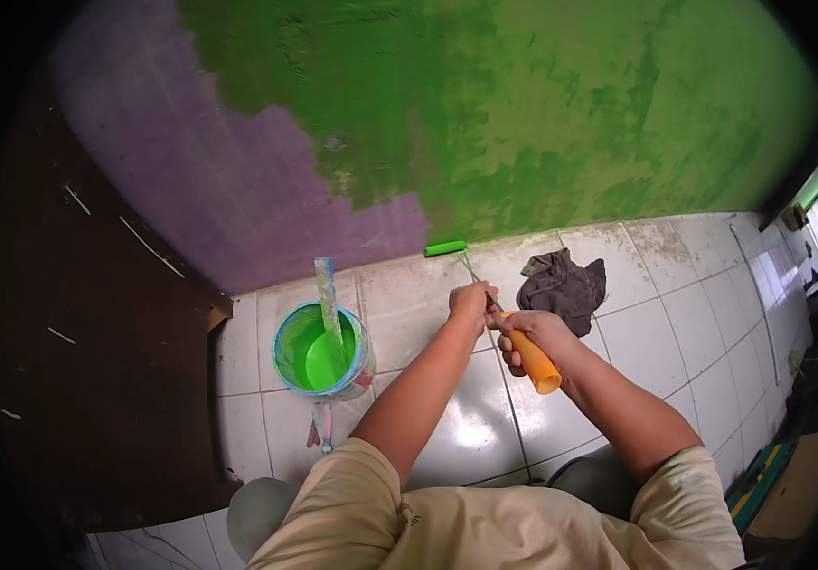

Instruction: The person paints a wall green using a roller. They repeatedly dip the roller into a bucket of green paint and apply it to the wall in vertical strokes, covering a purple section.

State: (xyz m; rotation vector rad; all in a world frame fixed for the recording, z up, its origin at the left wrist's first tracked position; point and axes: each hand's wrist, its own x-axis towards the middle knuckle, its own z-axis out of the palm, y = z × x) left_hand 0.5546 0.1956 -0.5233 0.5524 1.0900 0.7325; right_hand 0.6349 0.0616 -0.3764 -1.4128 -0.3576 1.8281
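Note:
A small paint roller (445,248) with a green sleeve rests at the foot of the wall, where green paint meets purple. My right hand (533,340) is closed around its orange plastic handle (538,367). Further up, my left hand (473,305) grips the thin metal rod of the roller frame. To the left on the tiles stands a paint bucket (282,356) of bright green paint, with a paint-smeared flat stick (329,299) upright in it. A crumpled dark cloth (565,288) lies right of my hands.
A painted wall (523,121), part green and part purple (252,185), rises ahead. Dark brown furniture (110,356) stands at the left. A scraper-like tool (322,424) lies below the bucket. A thin hose or cable (758,299) runs along the tiles at the right, near a cardboard box (800,484).

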